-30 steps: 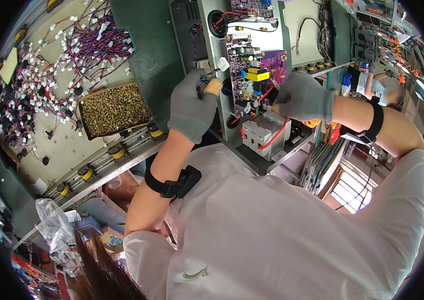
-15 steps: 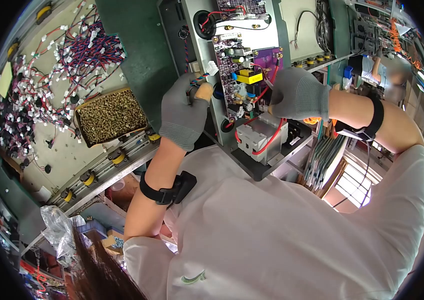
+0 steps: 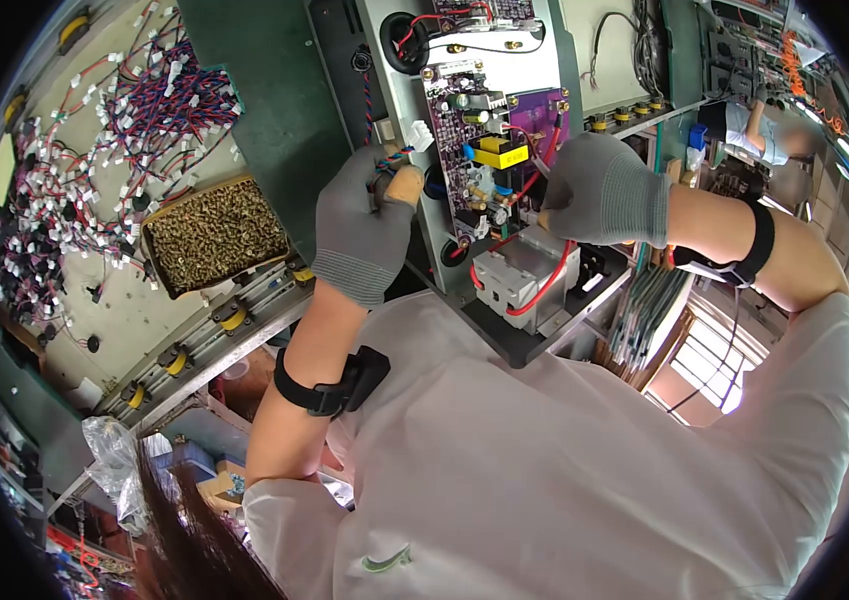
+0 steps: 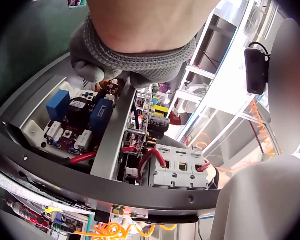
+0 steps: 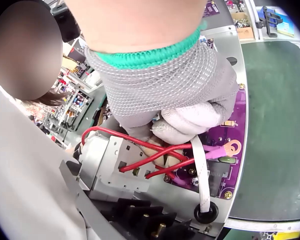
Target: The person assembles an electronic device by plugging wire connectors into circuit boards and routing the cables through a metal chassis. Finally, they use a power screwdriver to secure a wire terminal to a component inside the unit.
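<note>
Twisted wires ending in a white connector are pinched by my gloved left hand, at the chassis's metal side wall. In the left wrist view, the left hand is above that wall, its fingertips partly hidden. My right hand is curled over the purple board, above a grey-white block. The right wrist view shows the right hand's bent fingers at red wires, seemingly gripping them; the exact contact is partly covered. Beside it lie a ring terminal and white strip.
A box of small brass-coloured parts and a pile of wires with white connectors lie left. Black cables lie beyond the chassis. Rollers line the bench edge. Another person is in the right background.
In the head view, the chassis and my left hand have shifted left. The left hand still pinches the twisted wires; the right hand stays beside the purple board.
</note>
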Tool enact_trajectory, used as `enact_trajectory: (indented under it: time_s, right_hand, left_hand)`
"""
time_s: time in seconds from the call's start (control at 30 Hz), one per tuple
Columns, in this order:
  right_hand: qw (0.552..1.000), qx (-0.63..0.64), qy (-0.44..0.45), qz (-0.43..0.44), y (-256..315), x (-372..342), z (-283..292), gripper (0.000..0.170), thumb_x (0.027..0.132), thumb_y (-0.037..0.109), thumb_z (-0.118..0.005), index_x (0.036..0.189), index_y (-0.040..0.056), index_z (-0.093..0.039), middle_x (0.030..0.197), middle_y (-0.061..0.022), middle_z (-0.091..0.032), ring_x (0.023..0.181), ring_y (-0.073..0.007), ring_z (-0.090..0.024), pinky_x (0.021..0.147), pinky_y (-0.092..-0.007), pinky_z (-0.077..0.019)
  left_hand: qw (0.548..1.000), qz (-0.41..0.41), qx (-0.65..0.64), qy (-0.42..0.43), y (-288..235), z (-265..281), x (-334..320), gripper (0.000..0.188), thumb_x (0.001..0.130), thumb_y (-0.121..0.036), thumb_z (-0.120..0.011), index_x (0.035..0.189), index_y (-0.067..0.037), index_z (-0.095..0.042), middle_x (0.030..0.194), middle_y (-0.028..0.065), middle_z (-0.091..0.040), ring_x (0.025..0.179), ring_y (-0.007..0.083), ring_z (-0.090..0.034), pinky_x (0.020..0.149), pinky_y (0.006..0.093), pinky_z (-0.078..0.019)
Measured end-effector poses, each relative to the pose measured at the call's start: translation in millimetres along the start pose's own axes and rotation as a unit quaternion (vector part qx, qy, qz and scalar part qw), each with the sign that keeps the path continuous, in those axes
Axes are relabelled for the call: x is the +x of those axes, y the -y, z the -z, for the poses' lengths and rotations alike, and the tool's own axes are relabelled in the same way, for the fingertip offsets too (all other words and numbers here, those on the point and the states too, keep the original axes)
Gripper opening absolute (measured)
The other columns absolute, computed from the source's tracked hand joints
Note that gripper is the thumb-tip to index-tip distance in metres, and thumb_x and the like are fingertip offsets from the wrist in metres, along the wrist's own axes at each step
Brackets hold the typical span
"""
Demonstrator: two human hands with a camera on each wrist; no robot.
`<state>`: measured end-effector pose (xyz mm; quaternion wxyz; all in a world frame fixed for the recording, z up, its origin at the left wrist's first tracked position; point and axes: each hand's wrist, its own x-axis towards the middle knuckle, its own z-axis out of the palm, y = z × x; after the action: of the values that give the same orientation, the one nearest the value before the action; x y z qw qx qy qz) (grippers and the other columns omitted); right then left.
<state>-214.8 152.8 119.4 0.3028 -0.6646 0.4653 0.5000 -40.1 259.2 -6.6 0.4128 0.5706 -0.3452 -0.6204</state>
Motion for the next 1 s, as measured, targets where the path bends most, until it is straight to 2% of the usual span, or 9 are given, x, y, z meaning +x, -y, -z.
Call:
enact_trajectory:
  time_s: [0.23, 0.33, 0.4, 0.53, 0.6, 0.73, 0.8, 0.9, 1.0]
  right_hand:
    - [0.997, -0.021, 0.032, -0.063, 13, 1, 8, 0.019, 0.071, 0.027, -0.065, 0.074, 0.0102, -0.073, 0.066, -0.0082, -0.066, 0.066, -0.0239, -0.066, 0.065, -0.0341, -0.0531]
    - [0.996, -0.033, 0.059, -0.063, 16, -4, 11, 0.016, 0.072, 0.022, -0.062, 0.078, 0.0112, -0.073, 0.072, -0.0094, -0.066, 0.076, -0.0243, -0.066, 0.071, -0.0339, -0.0527]
    - [0.998, -0.058, 0.04, -0.003, 12, -5, 9, 0.016, 0.071, 0.019, -0.062, 0.079, 0.0116, -0.073, 0.074, -0.0093, -0.067, 0.077, -0.0242, -0.066, 0.071, -0.0349, -0.053]
    - [0.989, -0.132, 0.055, 0.023, 20, -1, 12, 0.016, 0.07, 0.017, -0.062, 0.079, 0.0106, -0.072, 0.077, -0.0096, -0.067, 0.077, -0.0255, -0.066, 0.069, -0.0373, -0.0529]
    - [0.973, -0.228, 0.024, 0.03, 27, -2, 18, 0.015, 0.068, 0.018, -0.063, 0.078, 0.0093, -0.071, 0.078, -0.0088, -0.067, 0.076, -0.0262, -0.065, 0.067, -0.0387, -0.0526]
    - [0.962, -0.265, -0.017, 0.056, 18, -5, 10, 0.014, 0.068, 0.018, -0.064, 0.077, 0.0084, -0.069, 0.079, -0.0077, -0.065, 0.076, -0.0257, -0.065, 0.064, -0.0377, -0.0518]
    - [0.94, -0.252, -0.149, 0.177, 1, -7, -2, 0.014, 0.068, 0.019, -0.064, 0.078, 0.0098, -0.068, 0.079, -0.0056, -0.063, 0.076, -0.0233, -0.064, 0.059, -0.0366, -0.0502]
    - [0.907, -0.242, -0.241, 0.248, -12, -5, -13, 0.013, 0.069, 0.021, -0.064, 0.076, 0.011, -0.065, 0.077, -0.0031, -0.061, 0.076, -0.0212, -0.063, 0.056, -0.0369, -0.0484]
    - [0.898, -0.235, -0.273, 0.251, -17, -4, -16, 0.013, 0.069, 0.023, -0.065, 0.075, 0.0116, -0.063, 0.074, -0.0014, -0.059, 0.075, -0.0198, -0.063, 0.056, -0.0368, -0.0483]
  left_hand:
    - [1.0, -0.003, 0.008, -0.002, -1, 1, 0, 0.026, 0.085, -0.012, -0.063, 0.104, 0.005, -0.058, 0.082, 0.0066, -0.062, 0.074, 0.0098, -0.054, 0.069, 0.0251, -0.0462]
    - [1.0, 0.021, -0.013, 0.012, -2, 1, 0, 0.027, 0.085, -0.012, -0.063, 0.105, 0.005, -0.058, 0.083, 0.0071, -0.062, 0.075, 0.0099, -0.054, 0.07, 0.0252, -0.0463]
    - [1.0, 0.002, -0.007, 0.007, 0, 1, -1, 0.027, 0.085, -0.012, -0.063, 0.105, 0.005, -0.058, 0.083, 0.0072, -0.062, 0.075, 0.0098, -0.054, 0.07, 0.025, -0.0462]
    - [1.0, -0.015, -0.003, -0.006, -1, -1, -1, 0.027, 0.085, -0.012, -0.063, 0.104, 0.005, -0.058, 0.083, 0.0069, -0.061, 0.075, 0.0094, -0.054, 0.069, 0.0245, -0.0461]
    - [1.0, -0.013, 0.001, -0.004, -2, -1, -2, 0.026, 0.085, -0.012, -0.063, 0.104, 0.005, -0.058, 0.083, 0.0069, -0.061, 0.075, 0.0094, -0.054, 0.069, 0.0246, -0.0461]
    - [1.0, -0.005, 0.026, -0.002, -1, 0, -1, 0.026, 0.085, -0.012, -0.063, 0.104, 0.005, -0.058, 0.082, 0.0067, -0.061, 0.075, 0.0092, -0.053, 0.069, 0.0247, -0.0461]
    - [1.0, -0.012, 0.025, -0.007, 3, -2, -1, 0.026, 0.085, -0.012, -0.063, 0.104, 0.005, -0.058, 0.082, 0.0065, -0.061, 0.075, 0.0092, -0.053, 0.069, 0.0245, -0.0459]
    - [0.999, -0.025, 0.03, -0.011, 6, -2, 0, 0.025, 0.085, -0.012, -0.062, 0.104, 0.004, -0.058, 0.083, 0.0061, -0.061, 0.075, 0.0092, -0.053, 0.068, 0.0242, -0.0457]
    - [0.999, -0.025, 0.021, -0.012, 3, -4, -2, 0.025, 0.085, -0.011, -0.062, 0.105, 0.004, -0.057, 0.083, 0.0058, -0.06, 0.075, 0.0091, -0.053, 0.068, 0.0239, -0.0454]
